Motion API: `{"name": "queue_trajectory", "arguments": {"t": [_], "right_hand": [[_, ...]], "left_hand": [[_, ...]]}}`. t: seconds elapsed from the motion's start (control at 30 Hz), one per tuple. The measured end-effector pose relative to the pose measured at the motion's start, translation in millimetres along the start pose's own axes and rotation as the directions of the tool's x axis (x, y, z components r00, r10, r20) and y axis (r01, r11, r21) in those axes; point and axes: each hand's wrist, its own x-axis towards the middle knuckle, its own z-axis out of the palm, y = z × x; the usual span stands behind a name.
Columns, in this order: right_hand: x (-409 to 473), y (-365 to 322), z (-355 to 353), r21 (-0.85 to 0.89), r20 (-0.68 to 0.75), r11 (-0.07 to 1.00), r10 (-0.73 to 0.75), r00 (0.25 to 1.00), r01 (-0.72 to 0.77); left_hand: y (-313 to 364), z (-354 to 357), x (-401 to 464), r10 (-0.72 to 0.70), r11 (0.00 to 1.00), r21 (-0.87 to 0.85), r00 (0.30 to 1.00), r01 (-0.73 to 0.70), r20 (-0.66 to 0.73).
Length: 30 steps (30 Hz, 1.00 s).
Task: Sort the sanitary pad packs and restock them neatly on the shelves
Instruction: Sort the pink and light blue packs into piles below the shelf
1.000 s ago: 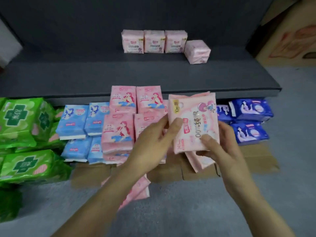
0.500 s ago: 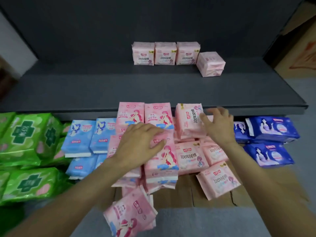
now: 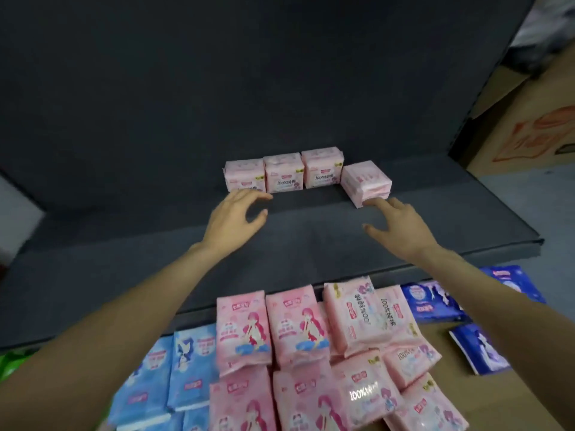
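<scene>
- Both hands are being held over the grey shelf (image 3: 435, 225), fingers spread and gripping nothing.
- The left hand (image 3: 231, 217) is being kept just before the row of three pink packs (image 3: 283, 172) at the shelf's back edge.
- The tilted fourth pack (image 3: 365, 181) is being touched, or nearly, by the right hand (image 3: 396, 227); contact cannot be told.
- Unsorted packs (image 3: 298, 334) are being left below the shelf's front edge.

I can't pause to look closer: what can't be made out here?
- Head view: leftmost shelf pack, lower front hidden by the left hand.
- Skewed shelf pack: touching the right hand? Blurred.
- Green pack: cut by the left edge.
- Front pink packs: cut by the bottom edge.
</scene>
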Motion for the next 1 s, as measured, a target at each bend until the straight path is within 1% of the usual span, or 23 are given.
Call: {"name": "queue_trajectory", "arguments": {"t": [0.07, 0.1, 0.13, 0.2, 0.27, 0.3, 0.37, 0.4, 0.43, 0.5, 0.53, 0.57, 0.6, 0.63, 0.67, 0.7, 0.73, 0.77, 0.83, 0.87, 0.93, 1.0], "right_hand": [[26, 12, 3, -0.07, -0.036, 0.997, -0.03, 0.999, 0.027], [38, 17, 4, -0.105, -0.041, 0.994, -0.034, 0.999, 0.03], [49, 22, 6, -0.145, -0.035, 0.989, -0.03, 0.999, 0.024], [81, 45, 16, -0.222, -0.011, 0.975, -0.016, 1.0, 0.014], [118, 57, 25, -0.27, 0.021, 0.963, -0.014, 1.0, 0.019], [139, 59, 31, -0.278, 0.042, 0.96, -0.018, 0.999, 0.029], [169, 58, 38, -0.261, 0.099, 0.965, 0.027, 0.995, 0.0], [182, 61, 44, -0.249, 0.125, 0.968, 0.065, 0.99, -0.032], [190, 63, 50, -0.282, 0.131, 0.958, 0.089, 0.987, -0.049], [192, 67, 63, -0.424, 0.073, 0.905, 0.052, 0.996, -0.016], [188, 69, 67, -0.458, 0.031, 0.889, -0.003, 1.0, 0.017], [183, 71, 68, -0.455, 0.008, 0.889, -0.049, 0.999, 0.047], [177, 73, 69, -0.422, 0.011, 0.903, -0.085, 0.996, 0.082], [169, 75, 66, -0.328, 0.033, 0.938, -0.107, 0.994, 0.112], [160, 77, 61, -0.155, 0.071, 0.981, -0.105, 0.992, 0.115], [152, 77, 56, 0.069, 0.115, 0.993, -0.103, 0.988, 0.095], [144, 76, 51, 0.279, 0.145, 0.958, -0.108, 0.984, 0.064], [136, 76, 49, 0.396, 0.172, 0.918, -0.106, 0.979, 0.03], [129, 81, 51, 0.446, 0.158, 0.894, -0.041, 0.987, -0.034], [128, 83, 51, 0.44, 0.105, 0.896, 0.025, 0.994, -0.069], [128, 85, 47, 0.351, -0.013, 0.925, 0.158, 0.987, -0.144], [124, 77, 43, 0.188, 0.0, 0.957, 0.226, 0.974, -0.222]], "left_hand": [[-21, 13, 33, 0.025, 0.993, 0.119, 1.0, -0.025, -0.002], [-30, 18, 48, 0.004, 0.984, 0.177, 1.0, -0.004, 0.003], [-37, 20, 58, -0.04, 0.971, 0.235, 0.999, 0.035, 0.02], [-51, 43, 83, -0.178, 0.928, 0.343, 0.981, 0.143, 0.073], [-63, 59, 109, -0.323, 0.871, 0.427, 0.938, 0.244, 0.124], [-71, 63, 123, -0.364, 0.846, 0.459, 0.923, 0.271, 0.125], [-83, 65, 145, -0.348, 0.815, 0.532, 0.929, 0.231, 0.129], [-88, 71, 157, -0.322, 0.801, 0.571, 0.934, 0.181, 0.156], [-93, 75, 165, -0.304, 0.787, 0.601, 0.934, 0.135, 0.188], [-98, 86, 172, -0.286, 0.785, 0.613, 0.93, 0.089, 0.231], [-100, 93, 173, -0.277, 0.791, 0.605, 0.934, 0.087, 0.228], [-102, 98, 173, -0.26, 0.799, 0.595, 0.943, 0.09, 0.207], [-103, 103, 173, -0.241, 0.81, 0.579, 0.953, 0.094, 0.183], [-103, 105, 174, -0.228, 0.827, 0.554, 0.958, 0.096, 0.175], [-104, 105, 175, -0.224, 0.846, 0.524, 0.958, 0.098, 0.182], [-106, 103, 175, -0.227, 0.862, 0.495, 0.955, 0.104, 0.194], [-109, 101, 176, -0.223, 0.875, 0.473, 0.953, 0.104, 0.204], [-110, 100, 176, -0.213, 0.883, 0.459, 0.953, 0.095, 0.214], [-113, 101, 177, -0.209, 0.894, 0.439, 0.948, 0.087, 0.238], [-112, 102, 178, -0.22, 0.894, 0.438, 0.944, 0.095, 0.244], [-108, 103, 176, -0.243, 0.881, 0.46, 0.942, 0.115, 0.231], [-100, 104, 169, -0.245, 0.875, 0.468, 0.947, 0.125, 0.206]]}}
